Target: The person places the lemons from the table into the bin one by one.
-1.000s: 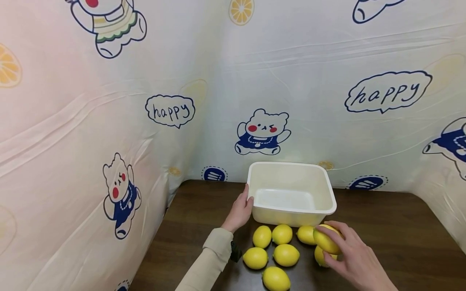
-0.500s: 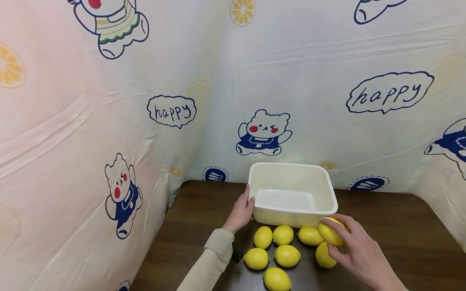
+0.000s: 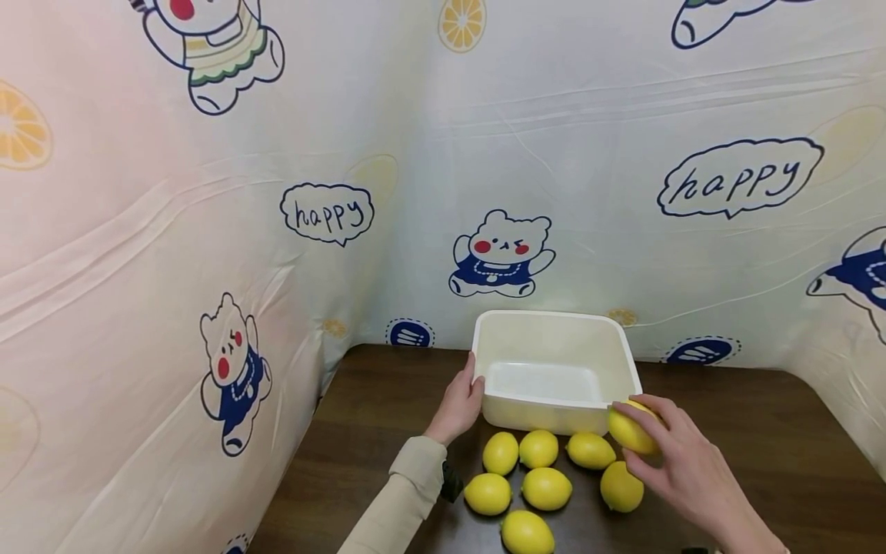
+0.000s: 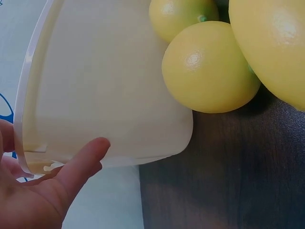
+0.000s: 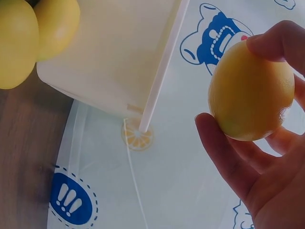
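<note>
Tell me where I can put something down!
There's bare brown table left of the left sleeve and right of the right hand, plus the bare inside of the white tub. It's crowded just in front of the tub, where seven lemons sit bunched.

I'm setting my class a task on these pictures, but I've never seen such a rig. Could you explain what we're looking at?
There is no machine, only a person's bare left hand and bare right hand. The wide pictures come from a camera on the head, the close-ups from one on each wrist. Seven yellow, oval lemons lie on a dark brown wooden table, before a cream-white, rectangular plastic tub. The left hand holds the tub's left end; the right hand grips another lemon near the tub's right end.
</note>
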Demonstrator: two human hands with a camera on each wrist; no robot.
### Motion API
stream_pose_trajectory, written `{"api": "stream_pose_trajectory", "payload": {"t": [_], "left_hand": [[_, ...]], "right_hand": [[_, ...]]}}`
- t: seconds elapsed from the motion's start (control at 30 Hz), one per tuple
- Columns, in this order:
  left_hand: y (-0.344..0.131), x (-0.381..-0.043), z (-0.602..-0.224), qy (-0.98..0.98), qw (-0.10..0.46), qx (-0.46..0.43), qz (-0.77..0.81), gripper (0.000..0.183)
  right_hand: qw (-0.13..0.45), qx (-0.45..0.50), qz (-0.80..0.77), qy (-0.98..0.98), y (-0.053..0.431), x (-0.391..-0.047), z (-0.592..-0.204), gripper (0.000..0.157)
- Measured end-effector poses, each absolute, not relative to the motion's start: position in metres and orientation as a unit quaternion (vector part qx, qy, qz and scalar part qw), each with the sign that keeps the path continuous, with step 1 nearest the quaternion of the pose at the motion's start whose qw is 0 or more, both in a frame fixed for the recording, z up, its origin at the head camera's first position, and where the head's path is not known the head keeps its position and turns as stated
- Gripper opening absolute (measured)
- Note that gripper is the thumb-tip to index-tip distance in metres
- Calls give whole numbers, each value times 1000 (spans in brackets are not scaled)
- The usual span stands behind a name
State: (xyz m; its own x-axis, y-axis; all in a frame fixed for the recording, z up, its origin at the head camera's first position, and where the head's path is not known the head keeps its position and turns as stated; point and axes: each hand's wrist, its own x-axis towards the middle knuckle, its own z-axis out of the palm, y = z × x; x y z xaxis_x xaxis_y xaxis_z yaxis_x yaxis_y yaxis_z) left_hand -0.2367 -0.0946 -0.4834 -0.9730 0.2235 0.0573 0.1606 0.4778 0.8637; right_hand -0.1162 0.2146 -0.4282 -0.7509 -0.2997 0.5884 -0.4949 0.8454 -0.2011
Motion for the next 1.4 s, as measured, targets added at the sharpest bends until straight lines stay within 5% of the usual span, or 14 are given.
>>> {"api": "stream_pose_trajectory", "payload": {"t": [1.4], "left_hand": [[-95, -238, -488, 859, 35, 104, 500, 59]], "right_hand": [[293, 230, 178, -911, 217, -146, -414, 65]]}}
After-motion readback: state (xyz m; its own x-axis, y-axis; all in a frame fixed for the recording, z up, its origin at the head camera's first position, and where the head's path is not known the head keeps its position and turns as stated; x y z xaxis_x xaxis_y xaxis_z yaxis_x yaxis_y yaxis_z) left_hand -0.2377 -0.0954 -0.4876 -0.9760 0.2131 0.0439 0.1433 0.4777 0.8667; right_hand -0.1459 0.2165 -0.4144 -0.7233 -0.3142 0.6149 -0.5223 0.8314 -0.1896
